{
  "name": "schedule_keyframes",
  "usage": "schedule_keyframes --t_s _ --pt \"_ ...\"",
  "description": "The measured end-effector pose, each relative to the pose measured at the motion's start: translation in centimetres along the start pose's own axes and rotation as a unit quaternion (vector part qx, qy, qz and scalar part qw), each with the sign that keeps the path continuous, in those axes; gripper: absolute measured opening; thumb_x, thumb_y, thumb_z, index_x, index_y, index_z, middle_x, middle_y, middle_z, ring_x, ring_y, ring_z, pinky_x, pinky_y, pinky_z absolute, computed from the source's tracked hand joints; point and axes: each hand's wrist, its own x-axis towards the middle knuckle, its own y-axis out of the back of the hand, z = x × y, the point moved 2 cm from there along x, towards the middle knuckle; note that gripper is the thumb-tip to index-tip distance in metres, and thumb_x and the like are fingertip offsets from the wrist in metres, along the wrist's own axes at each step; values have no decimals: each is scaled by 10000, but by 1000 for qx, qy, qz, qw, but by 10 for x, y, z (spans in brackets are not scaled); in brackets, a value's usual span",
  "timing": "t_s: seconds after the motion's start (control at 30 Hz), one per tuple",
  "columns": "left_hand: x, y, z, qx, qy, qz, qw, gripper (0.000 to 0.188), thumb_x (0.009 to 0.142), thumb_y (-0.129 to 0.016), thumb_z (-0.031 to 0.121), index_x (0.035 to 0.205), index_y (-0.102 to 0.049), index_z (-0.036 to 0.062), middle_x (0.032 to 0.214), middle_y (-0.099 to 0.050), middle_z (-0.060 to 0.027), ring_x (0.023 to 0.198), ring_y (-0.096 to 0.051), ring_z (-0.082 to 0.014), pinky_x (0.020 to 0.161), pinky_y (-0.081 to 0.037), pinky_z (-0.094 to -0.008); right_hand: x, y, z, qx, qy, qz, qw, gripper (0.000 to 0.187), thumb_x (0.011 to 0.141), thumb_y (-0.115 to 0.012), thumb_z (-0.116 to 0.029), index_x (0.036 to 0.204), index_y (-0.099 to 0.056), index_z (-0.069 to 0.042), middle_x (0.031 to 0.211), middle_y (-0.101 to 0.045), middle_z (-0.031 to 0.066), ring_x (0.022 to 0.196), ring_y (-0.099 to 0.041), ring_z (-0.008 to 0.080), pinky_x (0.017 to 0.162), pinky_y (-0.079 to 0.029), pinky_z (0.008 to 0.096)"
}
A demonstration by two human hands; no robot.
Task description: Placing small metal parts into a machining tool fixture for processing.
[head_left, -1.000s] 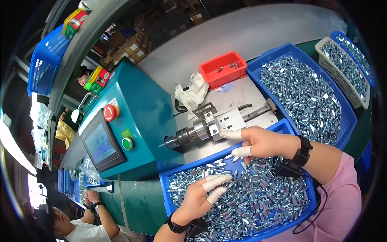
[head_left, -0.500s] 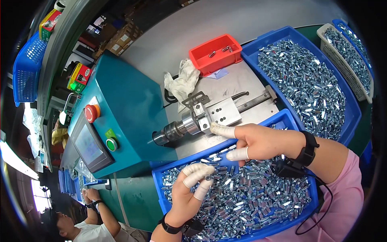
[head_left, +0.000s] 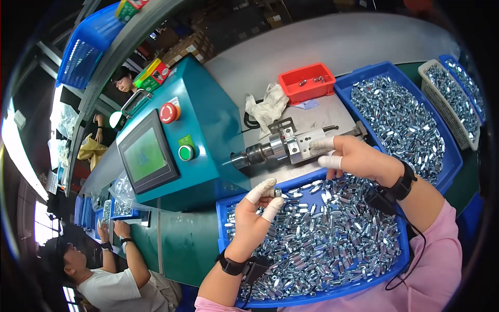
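Metal sleeve, already picked, is pinched in my left hand at the blue bin's edge; many lie loose inside. My right hand, fingers apart, is at the clamp block.

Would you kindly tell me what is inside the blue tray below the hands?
Loose, shiny metal parts crowd the blue tray, with bare floor showing near its far side. Whatever lies beneath the top layer is covered; the left hand hides some.

A crumpled white cloth lies at upper centre. At upper left is a perforated blue basket; cardboard boxes stand farther back. At left are a yellow bag and, lower down, a co-worker in a white shirt.
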Motion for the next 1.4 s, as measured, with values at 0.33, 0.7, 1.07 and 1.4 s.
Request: schedule_keyframes --t_s 0.33,0.7,1.07,1.4 --pt "-1 -1 8 -2 -25 -54 998 412 804 -660 49 1192 -533 0 934 -636 -47 827 -589 -91 766 -472 -234 29 -2 -34 -192 -101 88 972 432 858 -573 -349 1065 -591 29 732 -635 133 683 -647 162 583 -494 268" --pt "-1 0 0 -8 -25 -48 998 418 783 -681 37 1178 -548 0 922 -640 -40 805 -582 -76 725 -474 -213 48 17 -44 -511 -37 331 792 474 725 -602 -442 718 -656 28 765 -637 220 744 -628 361 668 -500 429" --pt "4 4 0 5 -26 -33 999 338 789 -677 42 1111 -582 -2 919 -639 -38 797 -585 -78 723 -477 -221 -15 90 1 -551 -154 418 705 407 774 -639 -396 900 -662 -9 936 -649 187 866 -632 333 712 -510 435" --pt "9 -12 26 303 -248 30 920 205 784 -655 50 988 -640 42 883 -648 -56 896 -575 -197 812 -443 -301 39 11 9 80 97 227 966 316 890 -552 -302 1031 -599 -23 742 -607 46 546 -552 82 493 -410 221"
